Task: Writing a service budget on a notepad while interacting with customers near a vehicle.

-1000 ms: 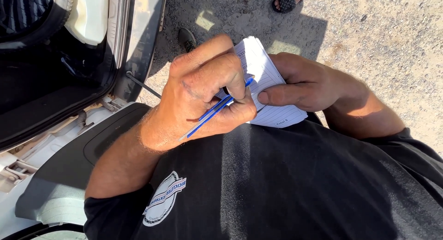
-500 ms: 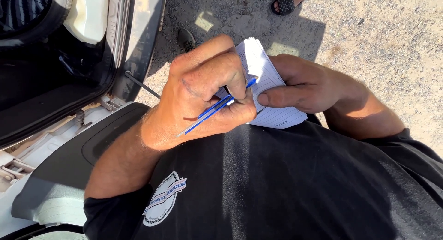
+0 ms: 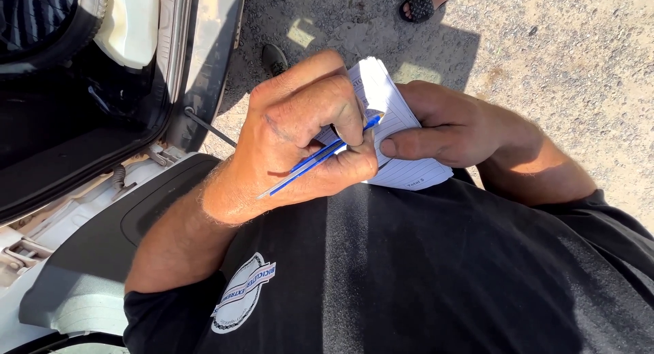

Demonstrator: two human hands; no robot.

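My left hand grips a blue pen between thumb and fingers, with the tip resting on a small white lined notepad. My right hand holds the notepad from the right side, its thumb pressed flat on the lower page. Both hands are close to my chest, above my black shirt, which carries a round white logo. My left hand's fingers cover part of the pad.
An open car boot with a dark interior and white bodywork lies to the left, with a grey bumper below it. Sunlit gravel ground stretches ahead. Another person's sandalled foot stands at the top, and a dark shoe is near the car.
The pen in my left hand shifts only slightly on the pad. My right hand and the notepad stay where they were.
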